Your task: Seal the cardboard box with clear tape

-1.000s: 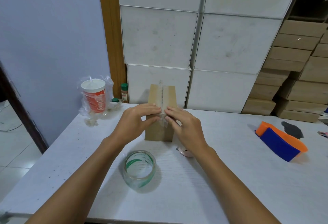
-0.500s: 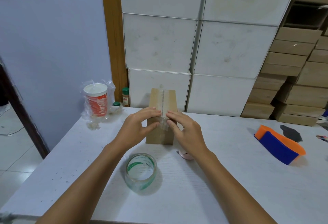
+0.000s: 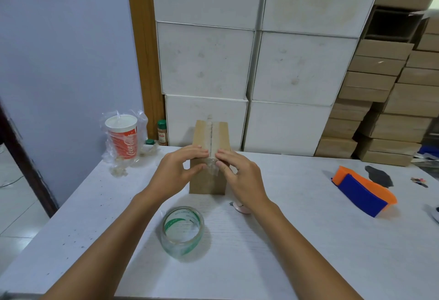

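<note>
A small brown cardboard box (image 3: 209,183) stands on the white table (image 3: 308,240), with a strip of clear tape (image 3: 211,133) running along its top seam and folding over the near edge. My left hand (image 3: 175,172) and my right hand (image 3: 240,176) press on the near top edge from either side, fingers on top and thumbs against the front face by the crinkled tape end. A roll of clear tape (image 3: 182,232) with green print lies flat on the table, nearer to me and between my forearms.
A red cola cup in a plastic bag (image 3: 122,137) and a small spice bottle (image 3: 162,132) stand at the back left. An orange and blue object (image 3: 363,191) lies at the right. A pinkish item (image 3: 241,208) peeks out under my right wrist. White and brown boxes are stacked behind.
My hands have slid slightly toward me along the box top, thumbs now pressing the tape end on the front face. The view has tilted a little.
</note>
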A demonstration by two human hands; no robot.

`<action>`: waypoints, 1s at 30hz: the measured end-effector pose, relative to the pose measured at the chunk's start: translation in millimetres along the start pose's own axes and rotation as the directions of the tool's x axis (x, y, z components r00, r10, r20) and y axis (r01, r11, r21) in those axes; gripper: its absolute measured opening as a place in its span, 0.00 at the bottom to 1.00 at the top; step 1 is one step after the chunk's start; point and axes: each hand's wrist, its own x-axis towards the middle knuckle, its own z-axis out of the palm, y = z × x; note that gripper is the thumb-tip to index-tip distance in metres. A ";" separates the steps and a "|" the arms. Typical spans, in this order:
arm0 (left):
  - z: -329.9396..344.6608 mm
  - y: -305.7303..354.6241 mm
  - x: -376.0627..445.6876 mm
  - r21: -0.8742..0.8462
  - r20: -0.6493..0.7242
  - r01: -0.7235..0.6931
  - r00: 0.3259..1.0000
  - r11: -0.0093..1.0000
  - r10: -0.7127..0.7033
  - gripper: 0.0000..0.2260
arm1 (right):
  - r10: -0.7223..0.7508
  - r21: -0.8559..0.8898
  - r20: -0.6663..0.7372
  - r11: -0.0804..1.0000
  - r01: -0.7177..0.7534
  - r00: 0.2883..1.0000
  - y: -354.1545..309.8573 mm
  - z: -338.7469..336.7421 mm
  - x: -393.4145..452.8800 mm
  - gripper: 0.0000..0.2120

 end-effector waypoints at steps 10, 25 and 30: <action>-21.7 21.9 -7.1 0.061 -0.010 0.005 1.000 0.998 -0.004 0.16 | -0.098 -0.203 0.052 0.973 0.107 0.994 -20.6 -5.8 0.3 0.19; -55.9 -8.6 -92.8 0.163 -0.003 0.279 0.959 0.946 -0.282 0.17 | -0.360 -0.137 0.155 0.914 0.381 0.920 -62.8 51.9 -38.8 0.14; -66.6 -10.4 -111.6 0.183 0.005 0.332 0.941 0.925 -0.339 0.20 | -0.360 -0.076 0.208 0.921 0.382 0.910 -75.0 70.5 -47.9 0.12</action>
